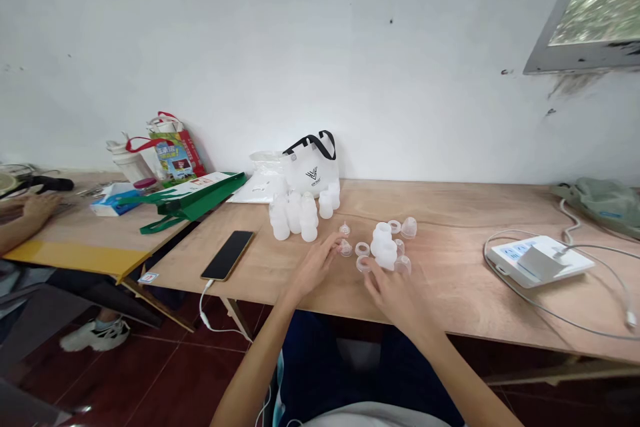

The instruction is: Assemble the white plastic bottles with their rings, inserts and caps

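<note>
My left hand (pixel 316 265) lies low over the table, fingers stretched toward a clear bottle nipple (pixel 346 249); the fingertips are right beside it, and whether they touch is unclear. Behind that stands a second nipple (pixel 345 229). My right hand (pixel 396 290) is spread, one finger at a white ring collar (pixel 363 265) and the others near a clear dome cap (pixel 403 265). Another ring collar (pixel 363 249) lies just behind. White feeding bottles (pixel 384 247) stand beyond my right hand, with a further ring (pixel 395 226) and a dome cap (pixel 409 227) behind them.
More white bottles (pixel 294 215) cluster back left, before a white tote bag (pixel 314 170). A phone (pixel 228 255) charges at left, near a green bag (pixel 195 197). At right are a power strip (pixel 530 257) and cables. Another person's hand (pixel 40 208) rests on the neighbouring table.
</note>
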The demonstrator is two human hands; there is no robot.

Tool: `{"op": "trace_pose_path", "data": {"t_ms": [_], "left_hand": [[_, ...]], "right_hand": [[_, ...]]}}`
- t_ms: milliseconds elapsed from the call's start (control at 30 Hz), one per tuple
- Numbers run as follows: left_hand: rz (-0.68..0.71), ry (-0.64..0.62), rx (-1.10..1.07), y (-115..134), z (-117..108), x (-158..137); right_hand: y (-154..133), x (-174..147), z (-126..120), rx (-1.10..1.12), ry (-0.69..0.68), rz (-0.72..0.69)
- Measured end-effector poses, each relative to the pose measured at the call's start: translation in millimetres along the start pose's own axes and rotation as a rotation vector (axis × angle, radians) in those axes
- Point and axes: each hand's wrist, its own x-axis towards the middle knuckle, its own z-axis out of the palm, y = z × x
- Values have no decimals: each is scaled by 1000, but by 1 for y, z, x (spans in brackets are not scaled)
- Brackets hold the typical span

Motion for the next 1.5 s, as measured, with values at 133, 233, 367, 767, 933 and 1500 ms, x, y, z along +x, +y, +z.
{"op": "trace_pose_path", "data": {"t_ms": [133, 233, 367, 767, 933, 1500], "left_hand": [[9, 28, 15, 9, -6, -2], [-5, 50, 15, 13, -9, -3], [-35, 104, -23, 17, -15, -5], [-10, 45, -205, 18, -23, -10], [-2, -62, -120, 20, -4, -6], [-108, 1, -14, 21, 4, -3]], "right_hand": [[-16, 4, 22, -180, -173, 93], [-19, 3, 31, -122, -251, 109], [-22, 2, 30, 219, -217, 34], [-35, 14, 44, 1673, 6, 633], [-36, 12, 39, 1779, 50, 615], [-37, 8, 40, 1701, 44, 549]]}}
